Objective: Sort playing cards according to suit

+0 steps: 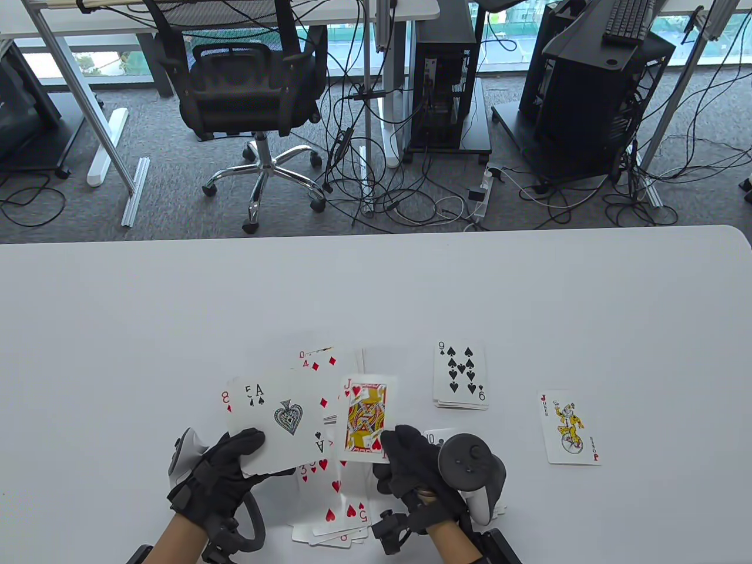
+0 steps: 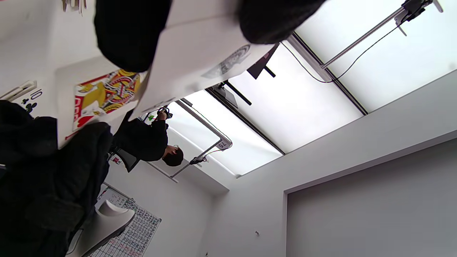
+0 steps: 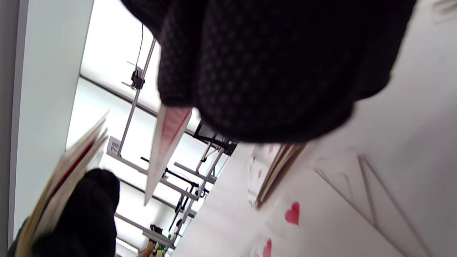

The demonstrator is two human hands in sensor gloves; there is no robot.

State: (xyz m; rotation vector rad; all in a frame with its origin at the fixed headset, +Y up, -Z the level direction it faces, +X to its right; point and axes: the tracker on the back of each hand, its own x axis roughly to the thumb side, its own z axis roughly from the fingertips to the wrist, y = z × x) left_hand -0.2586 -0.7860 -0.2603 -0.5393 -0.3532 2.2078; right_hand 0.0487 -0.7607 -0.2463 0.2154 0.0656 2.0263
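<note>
My left hand [image 1: 235, 464] holds a fan of cards above the table, the ace of spades [image 1: 282, 420] on top, thumb pressed on its face. My right hand [image 1: 411, 464] pinches the jack of hearts [image 1: 365, 426] by its lower edge, just right of the fan. In the left wrist view the jack of hearts [image 2: 103, 96] shows beside the fan [image 2: 200, 60]. On the table lie a heart pile [image 1: 338, 511] under my hands, a diamond pile [image 1: 320, 361] behind the fan, a spade pile topped by the nine of spades [image 1: 460, 375], and a club ten [image 1: 436, 437] partly hidden by my right hand.
A joker card [image 1: 568, 427] lies face up at the right of the white table [image 1: 117, 329]. Beyond the table's far edge stand an office chair [image 1: 252, 88], computer towers [image 1: 449, 76] and loose cables on the floor.
</note>
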